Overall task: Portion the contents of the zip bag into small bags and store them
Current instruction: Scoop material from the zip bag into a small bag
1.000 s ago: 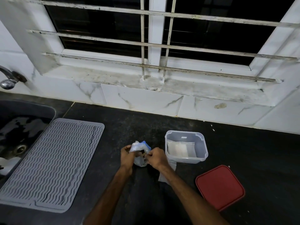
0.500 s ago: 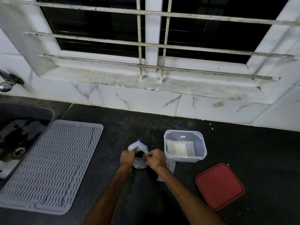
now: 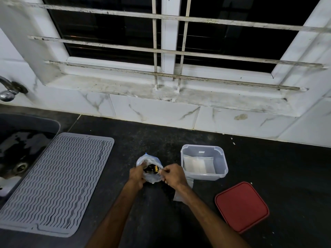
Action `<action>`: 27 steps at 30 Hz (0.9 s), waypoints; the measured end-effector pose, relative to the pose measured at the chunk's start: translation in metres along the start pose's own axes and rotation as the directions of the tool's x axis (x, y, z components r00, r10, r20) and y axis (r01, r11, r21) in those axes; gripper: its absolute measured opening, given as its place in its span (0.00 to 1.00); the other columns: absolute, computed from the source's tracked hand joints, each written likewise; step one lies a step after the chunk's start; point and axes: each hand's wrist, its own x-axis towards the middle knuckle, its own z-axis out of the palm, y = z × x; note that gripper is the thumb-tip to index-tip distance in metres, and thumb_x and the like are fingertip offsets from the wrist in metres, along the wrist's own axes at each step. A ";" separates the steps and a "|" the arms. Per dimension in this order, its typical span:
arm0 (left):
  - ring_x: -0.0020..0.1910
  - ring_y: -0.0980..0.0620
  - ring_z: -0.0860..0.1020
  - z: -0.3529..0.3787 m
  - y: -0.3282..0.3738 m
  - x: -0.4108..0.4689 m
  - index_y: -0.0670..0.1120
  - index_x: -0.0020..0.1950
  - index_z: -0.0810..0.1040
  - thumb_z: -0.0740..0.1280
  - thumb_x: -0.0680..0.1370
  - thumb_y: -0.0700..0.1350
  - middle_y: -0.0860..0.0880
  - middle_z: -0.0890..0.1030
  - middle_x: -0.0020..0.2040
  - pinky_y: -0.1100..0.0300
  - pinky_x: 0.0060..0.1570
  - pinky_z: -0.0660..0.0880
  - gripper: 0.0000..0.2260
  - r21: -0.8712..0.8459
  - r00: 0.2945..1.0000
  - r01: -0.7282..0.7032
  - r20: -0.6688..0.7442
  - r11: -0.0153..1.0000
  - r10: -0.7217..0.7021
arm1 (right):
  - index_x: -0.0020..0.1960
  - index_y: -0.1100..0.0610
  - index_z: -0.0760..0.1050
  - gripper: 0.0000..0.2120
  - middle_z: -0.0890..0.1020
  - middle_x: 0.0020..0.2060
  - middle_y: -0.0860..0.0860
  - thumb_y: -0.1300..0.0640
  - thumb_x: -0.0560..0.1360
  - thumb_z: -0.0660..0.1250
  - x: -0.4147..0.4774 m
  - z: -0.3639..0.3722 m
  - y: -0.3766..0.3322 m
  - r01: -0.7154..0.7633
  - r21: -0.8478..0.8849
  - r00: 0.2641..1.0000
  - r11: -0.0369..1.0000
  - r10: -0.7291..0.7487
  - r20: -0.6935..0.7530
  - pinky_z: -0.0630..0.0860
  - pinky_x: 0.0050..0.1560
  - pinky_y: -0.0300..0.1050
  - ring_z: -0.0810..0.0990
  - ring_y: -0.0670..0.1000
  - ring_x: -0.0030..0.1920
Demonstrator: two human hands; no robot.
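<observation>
Zip bag (image 3: 150, 169) sits mid-table, just left of the clear tub (image 3: 204, 162). Left hand (image 3: 137, 176) and right hand (image 3: 172, 175) pinch its mouth rims, spreading it open. Thin, limp, slippery film (probably light); best held at the stiffer zip edge.

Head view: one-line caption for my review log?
Both hands, left hand and right hand, hold a zip bag open beside a clear container and red lid.

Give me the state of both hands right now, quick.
Left hand: closed on the left side of the zip bag, holding its mouth open.
Right hand: closed, pinching the right edge of the same bag.
</observation>
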 end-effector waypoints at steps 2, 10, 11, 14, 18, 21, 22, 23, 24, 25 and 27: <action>0.39 0.45 0.78 -0.001 0.001 -0.001 0.36 0.53 0.76 0.67 0.79 0.39 0.39 0.79 0.46 0.52 0.37 0.75 0.06 -0.034 0.999 0.020 0.028 0.999 -0.019 | 0.36 0.56 0.82 0.13 0.80 0.27 0.48 0.50 0.76 0.69 -0.001 -0.001 -0.001 0.031 -0.038 0.999 0.999 -0.032 -0.024 0.77 0.36 0.43 0.75 0.42 0.24; 0.38 0.45 0.79 0.001 0.001 -0.007 0.37 0.43 0.76 0.67 0.79 0.38 0.39 0.79 0.42 0.54 0.34 0.76 0.06 -0.030 0.999 0.003 0.036 1.000 -0.002 | 0.39 0.56 0.82 0.11 0.80 0.27 0.51 0.54 0.78 0.68 -0.007 -0.002 -0.007 -0.059 0.225 0.996 0.973 0.043 0.077 0.73 0.28 0.38 0.74 0.43 0.24; 0.37 0.45 0.79 0.001 0.001 -0.008 0.37 0.43 0.76 0.67 0.78 0.38 0.39 0.79 0.42 0.55 0.31 0.76 0.06 -0.022 0.999 -0.001 0.037 1.000 0.002 | 0.41 0.57 0.82 0.10 0.80 0.27 0.50 0.55 0.78 0.68 -0.008 -0.003 -0.007 -0.082 0.254 0.994 0.964 0.060 0.092 0.73 0.28 0.37 0.74 0.43 0.24; 0.37 0.45 0.79 0.001 0.004 -0.009 0.37 0.44 0.77 0.67 0.77 0.37 0.39 0.80 0.42 0.56 0.32 0.77 0.04 -0.013 0.999 -0.018 0.050 1.000 0.019 | 0.46 0.62 0.82 0.10 0.80 0.28 0.49 0.57 0.79 0.67 -0.011 -0.008 -0.008 -0.117 0.292 0.989 0.949 0.084 0.122 0.72 0.27 0.35 0.73 0.42 0.24; 0.38 0.45 0.78 0.004 0.010 -0.012 0.39 0.45 0.76 0.66 0.78 0.38 0.42 0.79 0.41 0.55 0.36 0.75 0.03 0.002 0.998 -0.057 0.040 0.998 0.057 | 0.47 0.64 0.83 0.11 0.80 0.29 0.50 0.56 0.79 0.67 -0.013 -0.017 -0.012 -0.119 0.306 0.987 0.945 0.079 0.140 0.73 0.29 0.36 0.74 0.43 0.25; 0.39 0.45 0.78 0.006 0.012 -0.012 0.42 0.44 0.77 0.64 0.80 0.40 0.41 0.79 0.43 0.54 0.36 0.75 0.06 -0.040 0.996 -0.080 0.043 0.996 0.082 | 0.48 0.63 0.83 0.11 0.81 0.30 0.50 0.56 0.79 0.67 -0.015 -0.024 -0.016 -0.118 0.329 0.987 0.937 0.076 0.140 0.74 0.30 0.36 0.75 0.44 0.27; 0.39 0.45 0.78 0.007 0.012 -0.013 0.42 0.44 0.77 0.64 0.80 0.42 0.41 0.79 0.43 0.54 0.36 0.75 0.07 -0.045 0.996 -0.083 0.038 0.996 0.084 | 0.48 0.64 0.83 0.11 0.81 0.30 0.50 0.56 0.79 0.67 -0.017 -0.027 -0.017 -0.122 0.338 0.987 0.933 0.079 0.138 0.74 0.30 0.36 0.75 0.43 0.27; 0.40 0.45 0.78 0.007 0.012 -0.013 0.42 0.46 0.76 0.63 0.81 0.43 0.42 0.79 0.43 0.54 0.36 0.74 0.07 -0.045 0.996 -0.085 0.033 0.995 0.086 | 0.49 0.64 0.82 0.11 0.81 0.30 0.50 0.56 0.79 0.67 -0.019 -0.030 -0.019 -0.126 0.352 0.987 0.927 0.081 0.139 0.74 0.30 0.35 0.75 0.43 0.27; 0.40 0.45 0.78 0.007 0.011 -0.013 0.41 0.47 0.76 0.63 0.81 0.44 0.42 0.79 0.43 0.54 0.36 0.74 0.07 -0.046 0.995 -0.093 0.033 0.995 0.094 | 0.50 0.65 0.82 0.11 0.81 0.30 0.50 0.56 0.79 0.67 -0.021 -0.032 -0.020 -0.129 0.371 0.987 0.920 0.081 0.142 0.74 0.29 0.35 0.75 0.43 0.27; 0.40 0.45 0.79 0.007 0.009 -0.012 0.40 0.49 0.76 0.62 0.82 0.44 0.42 0.79 0.42 0.53 0.36 0.75 0.08 -0.050 0.993 -0.107 0.041 0.993 0.109 | 0.50 0.65 0.82 0.11 0.80 0.30 0.51 0.57 0.79 0.67 -0.023 -0.034 -0.021 -0.130 0.394 0.986 0.910 0.078 0.145 0.73 0.29 0.34 0.75 0.43 0.27; 0.41 0.43 0.80 0.006 0.007 -0.012 0.37 0.52 0.77 0.63 0.82 0.45 0.39 0.81 0.44 0.52 0.38 0.78 0.11 -0.021 0.987 -0.140 0.070 0.990 0.141 | 0.49 0.65 0.82 0.11 0.80 0.31 0.51 0.57 0.79 0.67 -0.028 -0.041 -0.021 -0.123 0.439 0.987 0.890 0.062 0.151 0.73 0.29 0.35 0.75 0.44 0.28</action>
